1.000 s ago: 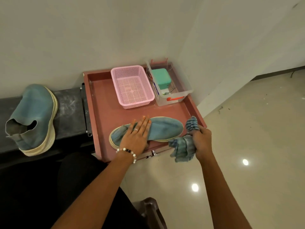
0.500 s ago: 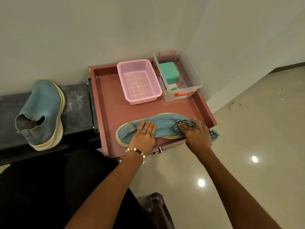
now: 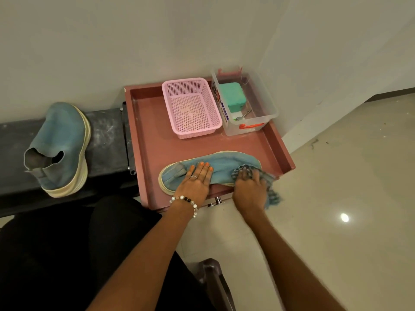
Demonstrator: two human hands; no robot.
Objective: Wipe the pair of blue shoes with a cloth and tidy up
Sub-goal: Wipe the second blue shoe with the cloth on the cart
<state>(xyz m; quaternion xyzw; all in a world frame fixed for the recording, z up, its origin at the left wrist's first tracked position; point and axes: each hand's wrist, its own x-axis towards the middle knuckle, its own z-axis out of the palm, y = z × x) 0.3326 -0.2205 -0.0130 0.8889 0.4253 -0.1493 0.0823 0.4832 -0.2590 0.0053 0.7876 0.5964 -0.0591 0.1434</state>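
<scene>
One blue shoe (image 3: 224, 163) lies on its side along the front of the reddish-brown tray (image 3: 148, 140). My left hand (image 3: 195, 180) lies flat on its middle with straight fingers, holding it down. At the toe end, my right hand (image 3: 249, 187) presses a blue checked cloth (image 3: 270, 191) onto the shoe, fingers curled over the cloth; part of it hangs over the tray's front edge. The other blue shoe (image 3: 59, 149) stands upright on the dark bench (image 3: 105, 140) to the left.
At the back of the tray stand a pink mesh basket (image 3: 190, 108) and a clear plastic box (image 3: 265, 102) holding a green case (image 3: 231, 96). White walls close in behind and to the right. Glossy floor (image 3: 336, 198) lies on the right.
My right hand brought the cloth from beside the tray's front corner onto the shoe's toe and rubs it there. My left hand stayed flat on the shoe.
</scene>
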